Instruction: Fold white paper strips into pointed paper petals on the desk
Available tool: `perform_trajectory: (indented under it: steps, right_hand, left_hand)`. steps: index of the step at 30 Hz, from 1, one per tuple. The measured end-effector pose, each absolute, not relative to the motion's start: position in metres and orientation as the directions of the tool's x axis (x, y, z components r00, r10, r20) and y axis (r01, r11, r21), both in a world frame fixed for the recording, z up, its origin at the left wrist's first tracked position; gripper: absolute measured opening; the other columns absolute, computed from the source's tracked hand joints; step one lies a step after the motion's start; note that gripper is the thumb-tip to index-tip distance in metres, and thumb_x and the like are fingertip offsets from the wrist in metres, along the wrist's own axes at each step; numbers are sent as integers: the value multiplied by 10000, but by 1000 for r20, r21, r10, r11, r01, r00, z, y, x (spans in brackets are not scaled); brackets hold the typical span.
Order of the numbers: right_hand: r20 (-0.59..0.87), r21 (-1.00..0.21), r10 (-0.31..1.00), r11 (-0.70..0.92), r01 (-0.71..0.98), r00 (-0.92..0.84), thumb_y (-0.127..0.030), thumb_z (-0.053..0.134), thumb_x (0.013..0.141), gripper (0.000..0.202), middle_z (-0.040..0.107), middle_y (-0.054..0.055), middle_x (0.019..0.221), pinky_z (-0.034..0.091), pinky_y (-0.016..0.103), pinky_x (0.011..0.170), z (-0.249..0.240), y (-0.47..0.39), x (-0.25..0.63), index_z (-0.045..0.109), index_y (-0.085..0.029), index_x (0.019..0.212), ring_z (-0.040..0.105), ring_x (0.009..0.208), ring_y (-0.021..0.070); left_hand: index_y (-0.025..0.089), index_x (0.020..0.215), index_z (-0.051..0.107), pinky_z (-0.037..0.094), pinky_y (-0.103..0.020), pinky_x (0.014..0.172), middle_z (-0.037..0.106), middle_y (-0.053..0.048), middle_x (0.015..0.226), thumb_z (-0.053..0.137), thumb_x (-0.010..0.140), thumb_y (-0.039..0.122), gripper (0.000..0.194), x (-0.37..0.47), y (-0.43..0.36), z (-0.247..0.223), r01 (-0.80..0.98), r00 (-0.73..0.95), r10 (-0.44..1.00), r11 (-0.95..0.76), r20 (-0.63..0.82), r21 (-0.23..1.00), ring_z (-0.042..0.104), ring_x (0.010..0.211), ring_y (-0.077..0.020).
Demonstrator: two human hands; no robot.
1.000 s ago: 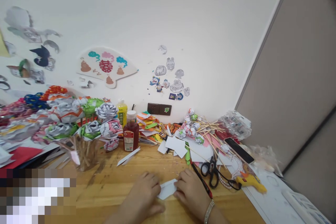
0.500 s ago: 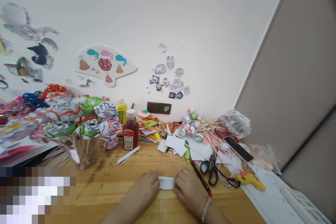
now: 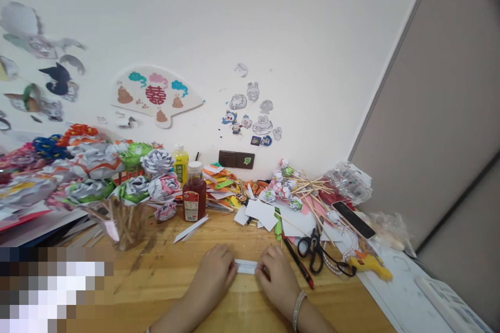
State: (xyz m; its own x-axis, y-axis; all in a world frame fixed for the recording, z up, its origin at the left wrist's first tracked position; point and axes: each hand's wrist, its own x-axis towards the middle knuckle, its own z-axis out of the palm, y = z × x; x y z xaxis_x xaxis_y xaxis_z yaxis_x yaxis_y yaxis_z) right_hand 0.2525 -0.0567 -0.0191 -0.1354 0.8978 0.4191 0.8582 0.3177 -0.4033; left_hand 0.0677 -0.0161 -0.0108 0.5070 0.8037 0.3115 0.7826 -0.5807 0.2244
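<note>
A narrow folded strip of white paper (image 3: 246, 267) lies level just above or on the wooden table, stretched between my two hands. My left hand (image 3: 216, 270) pinches its left end, fingers curled. At the opposite end my right hand (image 3: 276, 277) grips the paper between thumb and fingers, a beaded bracelet on its wrist. A fold line runs along the strip's length. Right of my right hand lie a red-and-black pen (image 3: 299, 263) and black-handled scissors (image 3: 311, 251).
Paper flowers on sticks fill a clear cup (image 3: 130, 226) at left. A red-brown bottle (image 3: 194, 192) and a yellow bottle (image 3: 180, 164) stand behind. Cut papers (image 3: 261, 213), a phone (image 3: 353, 219) and a yellow glue gun (image 3: 371, 265) lie to the right. Two paper strips (image 3: 191, 229) lie ahead.
The paper strip looks narrower now and sits slightly higher in view. Both hands have shifted a little up and left, still holding its ends.
</note>
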Motion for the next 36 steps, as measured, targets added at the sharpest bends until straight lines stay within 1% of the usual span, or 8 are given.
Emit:
perform_trajectory:
  steps: [5,9,13,16,21,25,31,36]
  right_hand:
    - [412,-376,905,273,885,-104,-58,564,732,135,550,25,772,369,298,717,-20,-56,250,558,-180,673,493,821,198]
    - [406,-321,894,332,887,-188,-52,584,757,155,566,27,848,384,295,735,-18,-56,246,599,-193,820,499,849,197]
    - [378,-257,879,401,879,-291,-211,602,850,81,594,33,944,413,294,765,-17,-55,241,625,-230,925,529,893,196]
    - [402,-266,870,408,873,-285,-292,599,859,147,606,43,996,423,312,799,-13,-56,241,627,-232,991,534,921,205]
    - [402,-155,798,544,825,-450,-258,499,908,188,586,31,1129,372,383,892,3,-64,260,685,-268,934,473,1035,228]
    - [357,-178,806,556,812,-473,-301,520,890,187,561,10,1179,355,386,914,8,-68,282,698,-307,946,444,1062,223]
    - [346,-164,782,594,787,-518,-229,516,877,191,591,23,1125,357,384,891,5,-66,285,682,-279,957,462,1013,220]
    - [332,-110,723,668,736,-606,-150,470,878,234,628,53,1007,380,327,835,-3,-62,267,608,-209,1057,501,924,194]
  left_hand:
    - [168,763,624,403,-328,729,631,-69,819,469,826,164,167,71,-13,-13,822,484,827,-542,285,175,559,825,-231]
    - [151,810,640,405,-341,743,641,-89,845,456,830,139,186,73,-12,-13,842,476,839,-521,265,137,569,856,-247]
    - [144,815,644,413,-339,739,648,-92,855,452,837,146,192,74,-13,-11,850,477,845,-514,243,117,578,858,-248]
    - [141,836,645,417,-349,744,653,-100,872,441,834,141,204,75,-13,-9,855,476,849,-508,231,106,582,864,-252]
    - [132,871,649,421,-376,755,654,-117,901,424,832,135,229,75,-14,-6,852,489,845,-516,215,91,579,895,-274]
    - [133,854,649,419,-381,749,654,-112,884,435,838,150,216,74,-14,-4,855,483,850,-510,211,96,580,884,-278]
    - [163,857,626,418,-333,744,640,-64,882,489,841,143,139,70,-15,-4,843,490,844,-523,219,128,567,867,-231]
    - [199,876,605,388,-306,753,611,-30,952,594,827,152,69,64,-17,-9,707,657,675,-706,336,37,524,871,-198]
